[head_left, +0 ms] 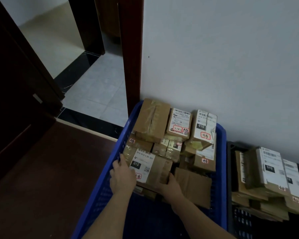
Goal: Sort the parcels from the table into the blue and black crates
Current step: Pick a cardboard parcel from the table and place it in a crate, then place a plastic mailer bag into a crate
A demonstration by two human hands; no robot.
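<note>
Left hand (122, 176) and right hand (169, 184) gripping labelled cardboard parcel (149, 168) inside blue crate (220, 152); could slide off uneven stack beneath once released.

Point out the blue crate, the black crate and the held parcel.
blue crate (221, 152), head view, right rim.
black crate (230, 169), head view, left wall.
held parcel (143, 163), head view, white label.

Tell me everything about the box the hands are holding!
The box is brown cardboard, flat and rectangular, with a white label showing a barcode, a black patch reading 010, a small square code and red-circled handwriting. It lies a bit tilted on other parcels inside the blue crate. The left hand grips its left edge, and the right hand grips its near right corner.
</note>
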